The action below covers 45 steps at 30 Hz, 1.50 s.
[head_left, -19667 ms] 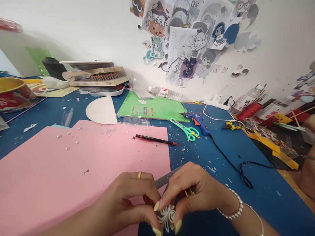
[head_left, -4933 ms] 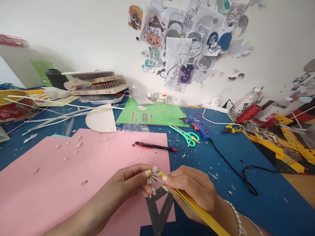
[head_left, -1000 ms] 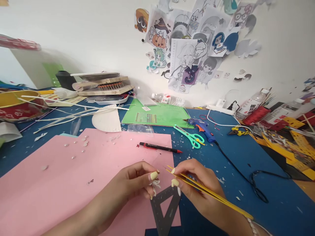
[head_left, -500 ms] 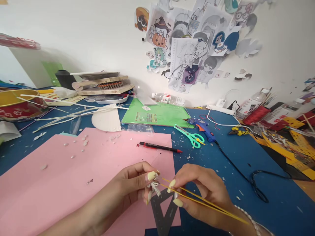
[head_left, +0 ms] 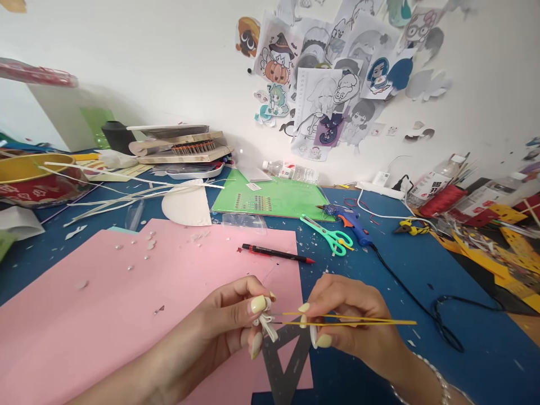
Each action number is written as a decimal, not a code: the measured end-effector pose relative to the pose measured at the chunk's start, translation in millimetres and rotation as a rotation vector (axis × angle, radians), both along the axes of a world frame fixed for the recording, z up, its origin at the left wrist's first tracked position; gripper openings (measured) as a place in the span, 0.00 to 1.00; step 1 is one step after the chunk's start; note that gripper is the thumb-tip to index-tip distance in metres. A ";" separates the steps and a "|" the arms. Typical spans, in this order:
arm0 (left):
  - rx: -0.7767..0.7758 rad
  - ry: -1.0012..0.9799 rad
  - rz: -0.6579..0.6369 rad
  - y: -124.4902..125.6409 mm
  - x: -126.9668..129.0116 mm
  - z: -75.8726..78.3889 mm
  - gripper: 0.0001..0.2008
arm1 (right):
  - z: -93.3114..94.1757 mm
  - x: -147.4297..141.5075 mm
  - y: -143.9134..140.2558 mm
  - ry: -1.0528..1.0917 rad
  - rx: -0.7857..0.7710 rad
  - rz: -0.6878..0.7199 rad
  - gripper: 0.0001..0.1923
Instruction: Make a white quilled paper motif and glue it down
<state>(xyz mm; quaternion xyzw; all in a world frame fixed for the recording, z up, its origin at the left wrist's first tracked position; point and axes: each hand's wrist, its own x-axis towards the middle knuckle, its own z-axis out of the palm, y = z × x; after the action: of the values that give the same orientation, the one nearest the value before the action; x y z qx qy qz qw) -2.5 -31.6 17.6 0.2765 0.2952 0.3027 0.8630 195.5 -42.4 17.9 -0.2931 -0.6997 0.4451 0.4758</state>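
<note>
The left hand (head_left: 230, 323) pinches a small white curled paper piece (head_left: 266, 324) between thumb and fingertips, closed firmly on it and raised just above the pink sheet (head_left: 126, 304), which keeps its open edge turned toward the other hand. The right hand (head_left: 350, 326) grips thin yellow paper strips (head_left: 358, 322) between thumb and forefinger, held level so their left ends meet the white piece. A grey triangular ruler (head_left: 287, 360) lies directly below, with pencil (head_left: 278, 253) and scissors (head_left: 329, 235) well apart behind.
</note>
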 end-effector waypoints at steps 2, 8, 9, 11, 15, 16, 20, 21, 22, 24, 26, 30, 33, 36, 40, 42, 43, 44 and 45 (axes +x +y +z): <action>-0.010 -0.018 -0.010 -0.8 -0.2 0.2 0.03 | -0.5 -0.3 0.9 0.004 -0.009 0.013 0.08; -0.013 -0.054 -0.053 -0.9 1.5 -0.1 0.03 | -5.5 0.1 3.7 0.065 -0.113 0.065 0.09; -0.013 -0.059 -0.061 -0.8 1.7 -0.4 0.04 | -6.8 0.3 4.3 0.076 -0.129 0.084 0.09; -0.011 -0.056 -0.066 -1.2 2.0 -0.5 0.04 | -9.3 0.7 5.5 0.095 -0.159 0.131 0.09; -0.007 -0.057 -0.105 -3.1 2.1 1.6 0.03 | -11.2 0.7 7.2 0.125 -0.231 0.189 0.12; -0.010 -0.060 -0.125 -3.6 2.1 2.0 0.03 | -11.0 0.5 7.5 0.125 -0.247 0.198 0.12; -0.029 -0.057 -0.166 -5.2 2.4 1.1 0.04 | -10.0 0.9 8.6 0.107 -0.315 0.242 0.12; -0.027 -0.047 -0.170 -5.6 2.5 0.2 0.04 | -10.3 1.2 8.7 0.102 -0.337 0.252 0.11; -0.020 -0.040 -0.177 -5.9 2.7 -0.7 0.04 | -10.7 1.7 8.8 0.098 -0.363 0.261 0.11; 0.004 -0.024 -0.192 -6.7 3.2 -2.1 0.05 | -11.9 2.4 8.6 0.102 -0.417 0.281 0.09; 0.035 -0.008 -0.197 -7.4 3.7 -2.5 0.06 | -13.0 2.5 8.2 0.116 -0.466 0.300 0.08; 0.047 0.032 -0.208 -8.0 4.3 -1.5 0.08 | -12.9 1.0 7.7 0.132 -0.514 0.314 0.07; 0.052 0.056 -0.220 -7.7 4.7 -1.8 0.08 | -11.6 -0.1 7.3 0.133 -0.541 0.309 0.06; 0.071 0.070 -0.243 -7.2 5.2 -2.7 0.07 | -10.9 -0.9 7.0 0.145 -0.605 0.311 0.05; 0.079 0.070 -0.248 -7.5 5.6 -3.1 0.07 | -11.7 -1.6 7.7 0.160 -0.706 0.309 0.06; 0.072 0.075 -0.241 -8.8 5.9 -3.4 0.08 | -12.3 -2.1 8.1 0.169 -0.761 0.322 0.06; 0.071 0.076 -0.238 -9.7 6.2 -3.6 0.08 | -12.4 -2.4 8.2 0.177 -0.789 0.332 0.07; 0.075 0.077 -0.229 -10.6 6.5 -3.9 0.08 | -12.5 -2.8 8.3 0.187 -0.814 0.343 0.07; 0.080 0.081 -0.214 -11.5 6.8 -3.9 0.08 | -12.6 -3.1 8.2 0.195 -0.833 0.350 0.06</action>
<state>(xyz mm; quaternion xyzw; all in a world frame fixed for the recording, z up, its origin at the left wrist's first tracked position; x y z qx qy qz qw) 4.3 -43.1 13.7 0.3525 0.2862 0.2088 0.8662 192.4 -34.2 5.3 -0.2935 -0.4522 0.7876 0.2986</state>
